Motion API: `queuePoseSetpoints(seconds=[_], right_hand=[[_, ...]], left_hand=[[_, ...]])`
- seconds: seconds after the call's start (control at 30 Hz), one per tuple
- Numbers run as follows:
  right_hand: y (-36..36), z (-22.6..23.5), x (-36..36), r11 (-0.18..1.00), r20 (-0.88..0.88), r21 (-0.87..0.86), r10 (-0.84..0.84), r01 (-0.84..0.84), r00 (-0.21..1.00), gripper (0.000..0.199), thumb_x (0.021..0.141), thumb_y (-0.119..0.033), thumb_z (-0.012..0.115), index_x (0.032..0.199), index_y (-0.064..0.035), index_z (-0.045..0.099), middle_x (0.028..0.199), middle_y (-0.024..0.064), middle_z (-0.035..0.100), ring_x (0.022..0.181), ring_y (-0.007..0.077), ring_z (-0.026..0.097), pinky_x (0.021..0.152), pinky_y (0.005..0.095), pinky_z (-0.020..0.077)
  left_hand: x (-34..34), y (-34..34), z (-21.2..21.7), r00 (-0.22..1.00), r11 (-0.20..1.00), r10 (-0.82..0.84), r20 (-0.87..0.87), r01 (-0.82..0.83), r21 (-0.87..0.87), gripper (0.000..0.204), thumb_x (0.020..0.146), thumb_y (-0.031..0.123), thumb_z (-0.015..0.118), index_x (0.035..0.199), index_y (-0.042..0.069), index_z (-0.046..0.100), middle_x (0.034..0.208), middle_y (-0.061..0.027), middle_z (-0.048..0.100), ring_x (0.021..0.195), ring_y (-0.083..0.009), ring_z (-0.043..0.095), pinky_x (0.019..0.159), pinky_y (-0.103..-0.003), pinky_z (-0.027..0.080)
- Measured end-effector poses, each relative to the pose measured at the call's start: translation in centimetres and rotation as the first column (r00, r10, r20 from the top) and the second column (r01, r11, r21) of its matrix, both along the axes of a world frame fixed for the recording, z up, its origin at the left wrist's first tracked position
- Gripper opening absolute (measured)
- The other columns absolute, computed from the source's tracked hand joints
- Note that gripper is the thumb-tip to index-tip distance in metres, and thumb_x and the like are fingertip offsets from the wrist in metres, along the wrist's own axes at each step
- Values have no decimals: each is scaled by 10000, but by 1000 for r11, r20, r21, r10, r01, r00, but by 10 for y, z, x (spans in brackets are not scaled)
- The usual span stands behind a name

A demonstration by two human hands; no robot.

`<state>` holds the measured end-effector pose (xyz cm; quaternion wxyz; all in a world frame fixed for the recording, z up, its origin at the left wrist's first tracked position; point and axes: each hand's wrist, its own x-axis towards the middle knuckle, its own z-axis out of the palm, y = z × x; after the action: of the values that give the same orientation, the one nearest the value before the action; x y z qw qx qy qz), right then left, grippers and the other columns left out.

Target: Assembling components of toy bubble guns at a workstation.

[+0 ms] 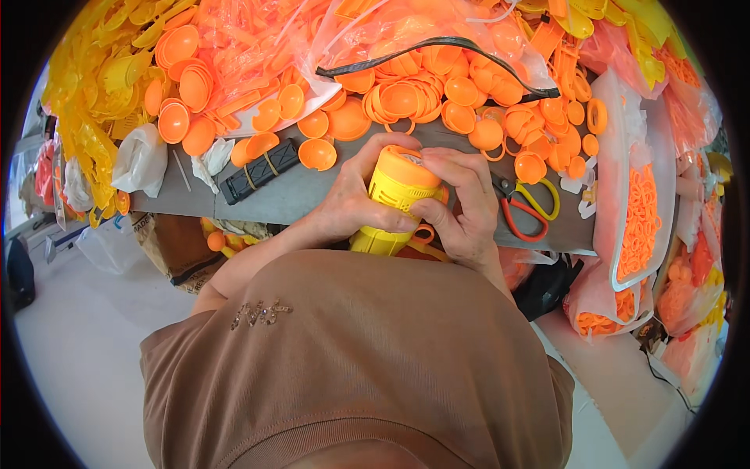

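Close to my chest, at the table's front edge, I hold a yellow plastic cylinder [398, 190] with an orange ring around its top, shaped much like a flashlight. My left hand [353, 197] is wrapped round its left side, thumb across the yellow body. On the other side my right hand [466, 205] grips it, with fingers over the orange top and thumb against its side. Something pale shows inside the ring, partly hidden by the fingers. An orange loop hangs beside the lower body. Scissors [525, 211] with red and yellow handles lie right of my right hand.
Orange cups [400, 99] and rings heap along the table [273, 211]. A black bar [259, 170] lies left of my hands. Yellow plastic parts [101, 102] pile up at far left. At right stands a clear bin [608, 227] of small orange rings [641, 223].
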<state>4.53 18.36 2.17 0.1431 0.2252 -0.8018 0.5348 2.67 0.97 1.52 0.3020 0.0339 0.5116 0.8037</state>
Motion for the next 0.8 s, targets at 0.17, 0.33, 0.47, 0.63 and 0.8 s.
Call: queuePoseSetpoints(seconds=[0.17,0.33,0.47,0.63,0.8], right_hand=[[1,-6,-1,1000,-9,-28,6,-6,1000,400,783,-230,691,1073,18,572,1044,160,567,983,283,561,818,340,465],[7,-1,0,999,-50,8,-36,37,998,392,780,-200,699,1075,22,567,1047,159,564,988,287,561,836,346,459],[22,20,-17,997,34,7,71,-71,997,438,857,-337,588,1101,24,547,1061,161,559,994,294,558,850,364,451],[14,69,-45,789,327,476,251,-388,911,455,877,-402,499,1053,15,546,959,122,546,844,261,566,716,324,435],[19,69,-50,799,217,467,311,-378,925,292,865,-266,488,931,13,544,836,124,517,735,253,519,652,323,411]], left_hand=[[-3,1,3,1000,999,-17,-6,17,-35,769,562,107,748,1239,51,386,1074,-81,539,993,-166,526,851,-313,425],[-1,6,8,999,1000,-20,-36,20,-5,804,594,101,756,1287,49,352,1091,-83,535,1013,-165,527,868,-315,425],[-2,5,32,991,992,-125,44,124,26,823,600,107,809,1292,30,371,1097,-89,556,1028,-173,535,873,-316,438],[3,3,32,950,950,-311,36,312,-33,780,589,96,836,1242,28,415,1118,-107,570,1018,-187,573,869,-338,465],[15,6,20,969,968,-243,-41,245,55,740,614,67,801,1226,1,390,1080,-123,596,1000,-190,587,863,-345,475]])
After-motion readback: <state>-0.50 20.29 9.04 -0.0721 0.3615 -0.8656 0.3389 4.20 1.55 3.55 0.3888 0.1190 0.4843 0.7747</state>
